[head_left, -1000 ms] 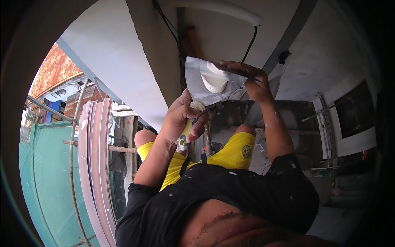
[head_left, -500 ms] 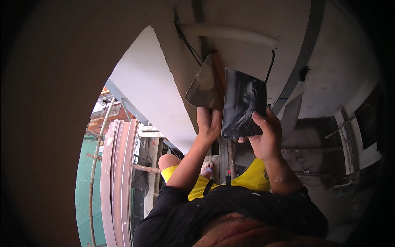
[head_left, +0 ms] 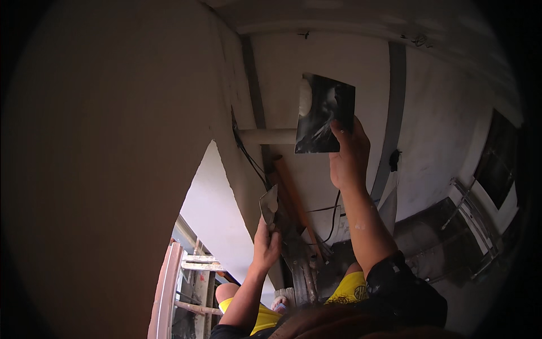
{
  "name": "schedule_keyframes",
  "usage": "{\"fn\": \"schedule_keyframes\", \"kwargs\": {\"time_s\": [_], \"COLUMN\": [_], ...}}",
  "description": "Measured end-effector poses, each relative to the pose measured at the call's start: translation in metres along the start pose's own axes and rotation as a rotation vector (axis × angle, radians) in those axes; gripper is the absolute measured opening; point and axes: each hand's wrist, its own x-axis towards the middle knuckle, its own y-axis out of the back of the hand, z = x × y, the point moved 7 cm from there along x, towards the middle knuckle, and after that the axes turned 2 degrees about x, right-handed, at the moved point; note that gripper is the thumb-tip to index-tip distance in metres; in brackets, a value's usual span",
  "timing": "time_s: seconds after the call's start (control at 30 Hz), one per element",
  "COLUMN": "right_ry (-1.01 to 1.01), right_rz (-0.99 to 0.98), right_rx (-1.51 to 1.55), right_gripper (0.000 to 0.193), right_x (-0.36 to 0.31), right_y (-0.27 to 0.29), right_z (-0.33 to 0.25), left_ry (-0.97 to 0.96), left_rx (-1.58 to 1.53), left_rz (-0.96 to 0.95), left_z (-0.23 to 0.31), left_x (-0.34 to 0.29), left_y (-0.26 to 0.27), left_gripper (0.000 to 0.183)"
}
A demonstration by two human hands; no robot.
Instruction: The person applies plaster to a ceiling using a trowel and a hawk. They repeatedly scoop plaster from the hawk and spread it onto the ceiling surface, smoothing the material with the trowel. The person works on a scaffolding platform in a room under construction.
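In my raised right hand (head_left: 351, 151) is a glossy dark rectangular plate (head_left: 323, 116), with the thumb lying on its near face and the fingers behind it. A pale blob of what looks like putty (head_left: 305, 97) clings to the plate's left edge. Lower and to the left, my left hand (head_left: 266, 247) grips a scraper (head_left: 264, 202) by its lower end, blade pointing up. Pale paste covers part of that blade. The two tools are apart, and neither hand touches a wall.
A pale wall (head_left: 124, 135) fills the left side, its jagged edge beside a bright opening. Ahead run a horizontal white pipe (head_left: 268, 136), black cables (head_left: 254, 164) and an orange pipe (head_left: 291, 189). Wooden boards (head_left: 167, 294) stand outside at lower left. A dark panel (head_left: 423, 237) lies low at right.
My right hand has risen with the plate, away from the scraper. The left hand has dropped lower with the scraper. The view has tilted up, and pale paste now shows at the plate's left edge.
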Motion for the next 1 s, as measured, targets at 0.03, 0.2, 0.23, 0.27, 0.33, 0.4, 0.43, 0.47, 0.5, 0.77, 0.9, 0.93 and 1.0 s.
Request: {"fn": "schedule_keyframes", "kwargs": {"time_s": [0.03, 0.2, 0.23, 0.27, 0.33, 0.4, 0.43, 0.47, 0.5, 0.77, 0.9, 0.93, 1.0], "right_ry": [0.125, 1.046, 1.219, 1.266, 1.288, 1.249, 1.229, 1.21, 1.19, 1.262, 1.237, 1.242, 1.251], "right_rz": [0.008, 0.022, 0.034, 0.114, 0.219, 0.26, 0.286, 0.313, 0.333, 0.563, 0.585, 0.581, 0.576], "right_rx": [-0.202, -0.754, -0.834, -0.927, -1.045, -1.096, -1.111, -1.127, -1.137, -1.192, -1.223, -1.226, -1.233], "right_gripper": [0.026, 0.035, 0.041, 0.042, 0.048, 0.057, 0.058, 0.058, 0.059, 0.048, 0.047, 0.047, 0.047], "right_x": [0.014, 0.067, 0.076, 0.083, 0.099, 0.124, 0.135, 0.145, 0.152, 0.172, 0.18, 0.181, 0.184], "right_y": [-0.013, -0.117, -0.138, -0.16, -0.196, -0.218, -0.225, -0.228, -0.234, -0.246, -0.246, -0.247, -0.247], "right_z": [-0.014, -0.061, -0.064, -0.064, -0.065, -0.073, -0.071, -0.069, -0.066, -0.071, -0.069, -0.069, -0.069], "left_ry": [0.108, 0.22, 0.23, 0.243, 0.242, 0.249, 0.256, 0.262, 0.268, 0.336, 0.338, 0.339, 0.34], "left_rx": [-0.127, -0.338, -0.34, -0.334, -0.343, -0.341, -0.338, -0.336, -0.333, -0.396, -0.421, -0.422, -0.423], "left_rz": [-0.011, -0.056, -0.062, -0.057, -0.039, -0.038, -0.038, -0.041, -0.036, 0.001, -0.001, -0.003, -0.007], "left_z": [-0.001, -0.015, -0.012, -0.011, -0.017, -0.012, -0.009, -0.005, -0.003, -0.023, -0.023, -0.022, -0.019], "left_x": [-0.01, -0.038, -0.04, -0.044, -0.05, -0.051, -0.053, -0.054, -0.055, -0.069, -0.069, -0.069, -0.068], "left_y": [-0.003, -0.019, -0.023, -0.021, -0.02, -0.022, -0.02, -0.019, -0.016, 0.001, 0.004, 0.004, 0.004], "left_gripper": [0.064, 0.06, 0.06, 0.059, 0.058, 0.057, 0.055, 0.053, 0.051, 0.048, 0.048, 0.048, 0.048]}}
